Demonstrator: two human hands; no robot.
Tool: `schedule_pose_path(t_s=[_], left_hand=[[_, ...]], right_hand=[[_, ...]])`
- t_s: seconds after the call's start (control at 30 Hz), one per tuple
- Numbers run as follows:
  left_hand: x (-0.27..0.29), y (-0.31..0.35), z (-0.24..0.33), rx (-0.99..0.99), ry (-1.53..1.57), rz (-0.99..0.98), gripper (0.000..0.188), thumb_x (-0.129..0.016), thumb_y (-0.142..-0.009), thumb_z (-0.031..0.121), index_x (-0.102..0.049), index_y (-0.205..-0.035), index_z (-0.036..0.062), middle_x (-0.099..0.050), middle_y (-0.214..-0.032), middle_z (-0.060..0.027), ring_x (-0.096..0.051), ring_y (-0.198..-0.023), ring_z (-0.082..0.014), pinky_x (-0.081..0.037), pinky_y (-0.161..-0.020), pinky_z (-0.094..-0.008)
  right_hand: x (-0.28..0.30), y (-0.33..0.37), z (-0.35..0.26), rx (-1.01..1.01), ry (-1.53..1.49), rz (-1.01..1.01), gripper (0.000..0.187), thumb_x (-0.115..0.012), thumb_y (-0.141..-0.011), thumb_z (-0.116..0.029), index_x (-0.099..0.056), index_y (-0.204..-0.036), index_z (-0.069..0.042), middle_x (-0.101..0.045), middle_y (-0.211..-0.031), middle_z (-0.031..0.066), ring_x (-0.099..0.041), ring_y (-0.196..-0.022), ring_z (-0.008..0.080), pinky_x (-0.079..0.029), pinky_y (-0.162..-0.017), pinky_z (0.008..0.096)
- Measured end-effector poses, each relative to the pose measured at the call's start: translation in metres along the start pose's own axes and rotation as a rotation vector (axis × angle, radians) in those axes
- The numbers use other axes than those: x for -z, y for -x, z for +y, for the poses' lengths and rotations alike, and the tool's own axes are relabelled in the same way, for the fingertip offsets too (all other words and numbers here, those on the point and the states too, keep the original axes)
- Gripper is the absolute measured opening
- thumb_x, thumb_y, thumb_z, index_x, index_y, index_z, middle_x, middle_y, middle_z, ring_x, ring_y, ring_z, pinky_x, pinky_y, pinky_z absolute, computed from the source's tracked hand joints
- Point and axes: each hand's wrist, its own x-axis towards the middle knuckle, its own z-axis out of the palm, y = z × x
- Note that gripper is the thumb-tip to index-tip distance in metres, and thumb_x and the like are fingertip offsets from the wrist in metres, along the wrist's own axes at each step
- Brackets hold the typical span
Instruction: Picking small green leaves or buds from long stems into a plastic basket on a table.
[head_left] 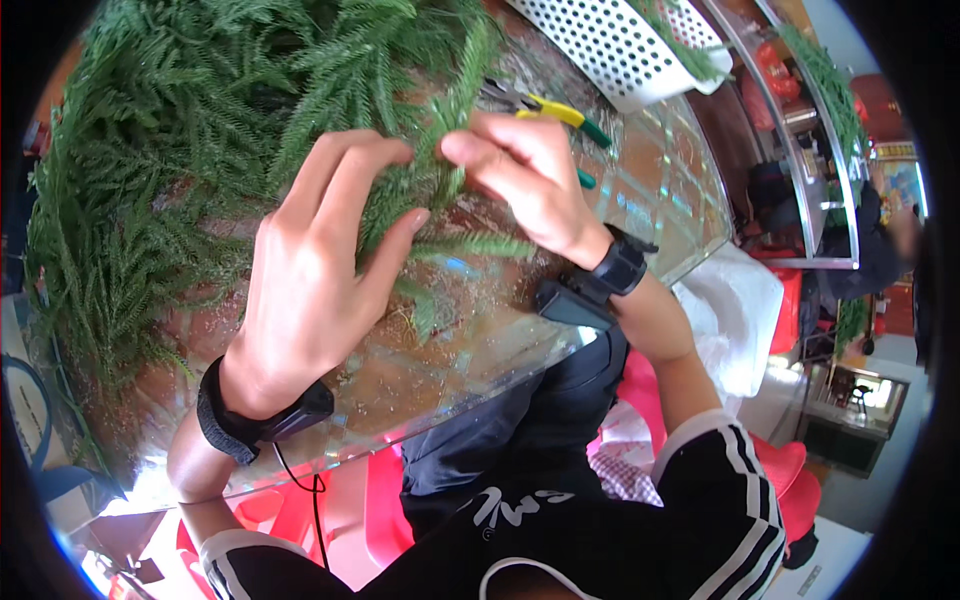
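Observation:
A bundle of green artificial fir sprigs (385,205) lies between my two hands above the glass-topped table. My left hand (310,255) curls around its left side, index finger above and thumb below, with foliage between them. My right hand (530,180) is closed, thumb against fingers, on an upright sprig (463,95) of the same bundle. Its lower fingers are partly hidden. Just beyond the right hand are pliers (550,107) with yellow and green handles. Black straps with small dark units sit on both my wrists.
A large heap of green fir branches (200,110) covers the table's far left. A white perforated basket (600,45) stands at the far right, with sprigs in it. The glass table (450,375) has its near edge above my lap. Metal-framed shelving (825,170) rises to the right.

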Motion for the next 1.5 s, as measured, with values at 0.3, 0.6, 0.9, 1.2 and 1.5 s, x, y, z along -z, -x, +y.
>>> schedule_pose_path(t_s=[0.3, 0.6, 0.9, 1.2, 1.5], left_hand=[[-0.004, 0.01, -0.006, -0.158, -0.285, 0.084, 0.009, -0.062, -0.076, 0.003, -0.057, -0.084, 0.0021, -0.056, -0.109, -0.0097, -0.059, -0.082, -0.0251, -0.048, -0.067, -0.0334], [-0.006, 0.006, 0.005, -0.353, -0.333, 0.083, 0.019, -0.064, -0.066, -0.003, -0.058, -0.085, -0.0047, -0.053, -0.121, -0.01, -0.056, -0.081, -0.0242, -0.048, -0.076, -0.0339], [-0.007, 0.012, 0.005, -0.238, -0.301, -0.079, 0.022, -0.063, -0.067, -0.004, -0.056, -0.087, -0.0064, -0.055, -0.118, -0.0088, -0.057, -0.087, -0.0254, -0.049, -0.074, -0.0334], [-0.01, 0.012, -0.001, -0.327, -0.31, 0.002, 0.021, -0.063, -0.068, -0.002, -0.054, -0.087, -0.0067, -0.056, -0.114, -0.0099, -0.058, -0.096, -0.0276, -0.05, -0.076, -0.0349], [-0.011, 0.015, -0.014, -0.256, -0.431, 0.034, 0.015, -0.057, -0.073, -0.001, -0.056, -0.087, -0.0077, -0.055, -0.105, -0.011, -0.059, -0.082, -0.0242, -0.05, -0.069, -0.033]], right_hand=[[-0.011, 0.004, 0.004, 0.005, -0.098, 0.049, 0.031, -0.055, -0.091, -0.023, -0.061, -0.076, 0.003, -0.043, -0.056, -0.0046, -0.035, -0.049, 0.0032, -0.026, -0.045, 0.0229], [-0.005, 0.002, 0.008, -0.077, -0.11, 0.013, 0.025, -0.056, -0.09, -0.018, -0.065, -0.083, 0.004, -0.054, -0.063, -0.0018, -0.047, -0.055, 0.0041, -0.036, -0.049, 0.0198], [0.002, 0.001, 0.006, -0.046, -0.092, -0.086, 0.02, -0.057, -0.087, -0.014, -0.066, -0.082, 0.002, -0.06, -0.064, 0.0011, -0.053, -0.058, 0.0047, -0.041, -0.051, 0.0192], [0.009, -0.006, 0.005, 0.176, 0.325, -0.144, 0.019, -0.058, -0.086, -0.016, -0.064, -0.078, 0.0, -0.057, -0.058, 0.0016, -0.052, -0.054, 0.005, -0.037, -0.048, 0.0199], [-0.003, -0.005, -0.009, -0.079, 0.188, 0.016, 0.024, -0.06, -0.088, -0.023, -0.059, -0.106, -0.008, -0.052, -0.055, -0.0029, -0.048, -0.052, 0.0046, -0.037, -0.048, 0.0228]])
